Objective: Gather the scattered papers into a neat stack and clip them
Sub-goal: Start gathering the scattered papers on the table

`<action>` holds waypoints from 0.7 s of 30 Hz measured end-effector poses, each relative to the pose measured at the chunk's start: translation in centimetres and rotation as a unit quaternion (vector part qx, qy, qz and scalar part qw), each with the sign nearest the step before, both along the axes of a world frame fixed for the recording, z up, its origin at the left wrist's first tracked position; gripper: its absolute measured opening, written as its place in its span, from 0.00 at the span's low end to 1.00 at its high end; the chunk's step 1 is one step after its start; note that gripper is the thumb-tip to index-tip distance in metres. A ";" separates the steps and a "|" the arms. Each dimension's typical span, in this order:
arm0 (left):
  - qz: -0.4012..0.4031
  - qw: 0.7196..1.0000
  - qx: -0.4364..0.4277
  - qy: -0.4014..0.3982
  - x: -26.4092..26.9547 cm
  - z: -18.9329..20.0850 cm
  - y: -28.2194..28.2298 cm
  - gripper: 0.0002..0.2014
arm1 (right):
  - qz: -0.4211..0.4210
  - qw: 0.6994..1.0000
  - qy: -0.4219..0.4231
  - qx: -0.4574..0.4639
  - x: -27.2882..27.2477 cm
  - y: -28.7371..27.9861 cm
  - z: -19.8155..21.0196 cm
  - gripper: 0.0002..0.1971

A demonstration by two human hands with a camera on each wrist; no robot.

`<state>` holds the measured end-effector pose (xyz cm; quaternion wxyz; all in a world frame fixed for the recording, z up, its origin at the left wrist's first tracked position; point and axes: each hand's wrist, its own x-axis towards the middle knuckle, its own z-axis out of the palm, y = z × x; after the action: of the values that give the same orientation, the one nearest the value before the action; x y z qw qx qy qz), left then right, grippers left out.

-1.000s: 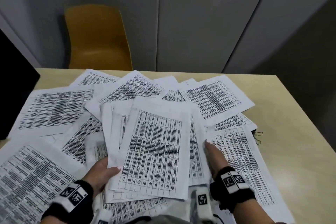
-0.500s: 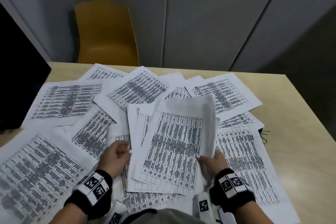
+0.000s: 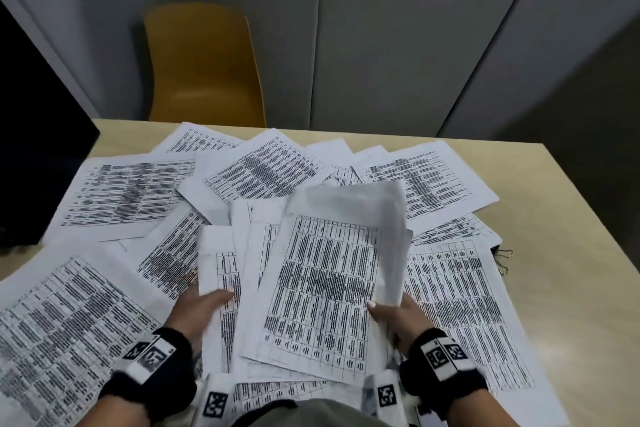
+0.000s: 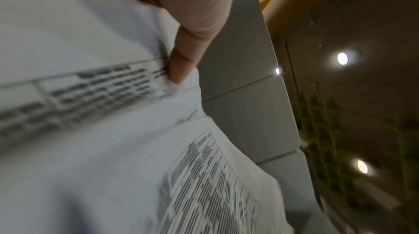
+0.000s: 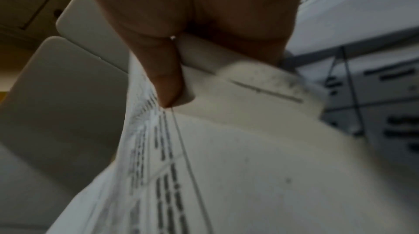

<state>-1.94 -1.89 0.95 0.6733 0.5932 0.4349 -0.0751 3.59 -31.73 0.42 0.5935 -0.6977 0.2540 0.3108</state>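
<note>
step: gathering, no clip yet | left hand (image 3: 202,305) grips left edge of the part-stack (image 3: 311,288), right hand (image 3: 394,317) pinches its right edge: 2-sided hold keeps sheets squared | part-stack raised at near-edge middle of worktop (image 3: 571,218) | loose papers (image 3: 128,191) fanned toward far edge, still to collect

Both forearms reach forward, left hand (image 3: 204,305) and right hand (image 3: 394,317) each with thumb on top in a pinching grip.
</note>
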 end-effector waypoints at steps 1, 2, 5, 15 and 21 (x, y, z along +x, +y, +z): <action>-0.011 1.000 -0.014 -0.008 -0.2 0.1 0.2 0.29 | -0.010 1.000 0.001 0.023 -0.1 -0.2 0.0 0.13; -0.021 0.999 -0.036 -0.014 -0.2 0.6 0.2 0.29 | -0.023 0.999 0.000 0.049 -0.1 -0.2 0.4 0.14; -0.091 0.991 -0.096 -0.028 0.0 1.7 -0.4 0.39 | 0.028 0.998 -0.017 0.051 -0.2 -0.2 0.5 0.18; -0.166 0.984 0.054 -0.039 0.3 1.5 -2.1 0.39 | 0.018 0.998 0.008 0.053 -1.0 -0.3 0.6 0.37; -0.232 0.972 0.013 -0.025 0.2 1.1 -3.2 0.17 | 0.024 0.999 -0.035 0.000 -1.5 0.2 0.3 0.12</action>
<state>-1.75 -5.04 2.10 0.6403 0.6884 0.2692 -0.2089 2.05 -31.54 0.76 0.5941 -0.7144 0.2159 0.3000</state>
